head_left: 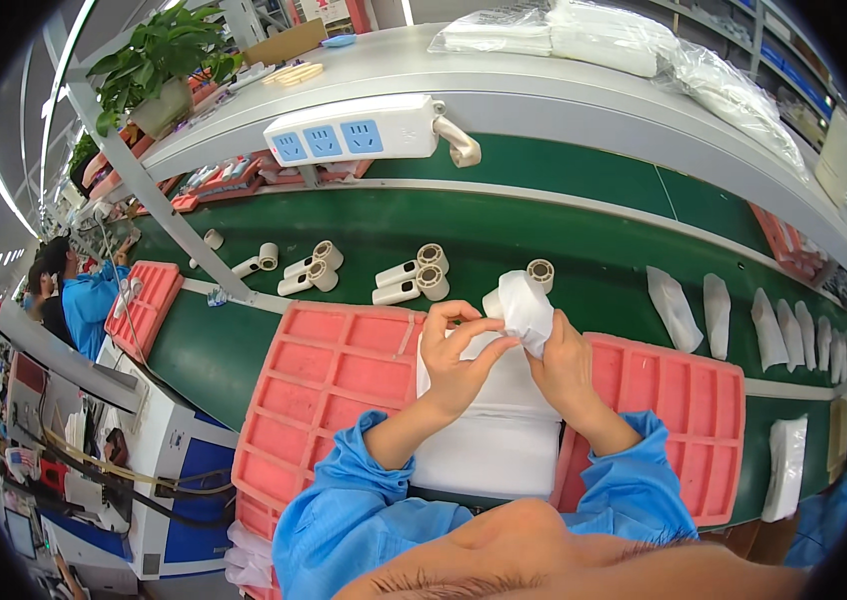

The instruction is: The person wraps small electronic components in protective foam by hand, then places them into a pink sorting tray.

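Between my hands is a white sleeve-like bag [526, 308], bulging at the top; what fills it is mostly hidden. The thumb and index finger of my left hand [456, 355] pinch its lower left edge. My right hand [566, 368] is closed around its right side. Just behind the bag, a cream part with a round ringed head [541, 271] stands on the green belt. Below my hands lies a stack of flat white bags [489, 455], between a left pink compartment tray [319, 365] and a right pink compartment tray [679, 400].
Several cream round-headed parts [431, 279] lie along the green belt [544, 220] at left. Several white-wrapped pieces [674, 308] line it at right. Overhead are a shelf [504, 82] and a power strip [354, 132]. A person in blue [89, 300] works at far left.
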`<state>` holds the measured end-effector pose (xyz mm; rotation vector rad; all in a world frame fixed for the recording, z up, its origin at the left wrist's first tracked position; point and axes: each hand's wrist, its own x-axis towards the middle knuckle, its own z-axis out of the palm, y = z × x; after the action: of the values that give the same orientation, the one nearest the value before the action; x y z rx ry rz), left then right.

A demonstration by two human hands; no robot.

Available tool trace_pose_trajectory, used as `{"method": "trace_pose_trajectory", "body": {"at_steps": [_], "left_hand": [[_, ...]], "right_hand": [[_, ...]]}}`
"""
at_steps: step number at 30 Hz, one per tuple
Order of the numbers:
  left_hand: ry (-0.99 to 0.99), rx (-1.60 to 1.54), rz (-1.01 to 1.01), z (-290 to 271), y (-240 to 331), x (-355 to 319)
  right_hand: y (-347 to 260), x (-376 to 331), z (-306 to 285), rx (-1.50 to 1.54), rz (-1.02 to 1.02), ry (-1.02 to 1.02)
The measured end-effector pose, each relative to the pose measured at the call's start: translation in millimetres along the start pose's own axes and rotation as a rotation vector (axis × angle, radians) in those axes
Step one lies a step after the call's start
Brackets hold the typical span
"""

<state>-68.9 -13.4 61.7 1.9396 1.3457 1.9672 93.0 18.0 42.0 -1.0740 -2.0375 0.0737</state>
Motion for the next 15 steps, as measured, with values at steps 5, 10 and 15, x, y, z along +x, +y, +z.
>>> {"method": "trace_pose_trajectory", "body": {"at_steps": [5,10,15], "left_hand": [[-0.036,0.095,0.054,0.2,-5.5,-4.4],[0.033,0.038,0.030,3.1,-0.7,-3.9],[0.025,0.085,0.075,0.4,-2.1,-0.9]], "right_hand": [[-3.4,-0.8,2.1,0.006,0.001,-0.004],[-4.2,0.8,-1.8,-0.021,0.010,0.024],[-8.9,1.9,-0.3,-0.061,-0.030,0.041]]}}
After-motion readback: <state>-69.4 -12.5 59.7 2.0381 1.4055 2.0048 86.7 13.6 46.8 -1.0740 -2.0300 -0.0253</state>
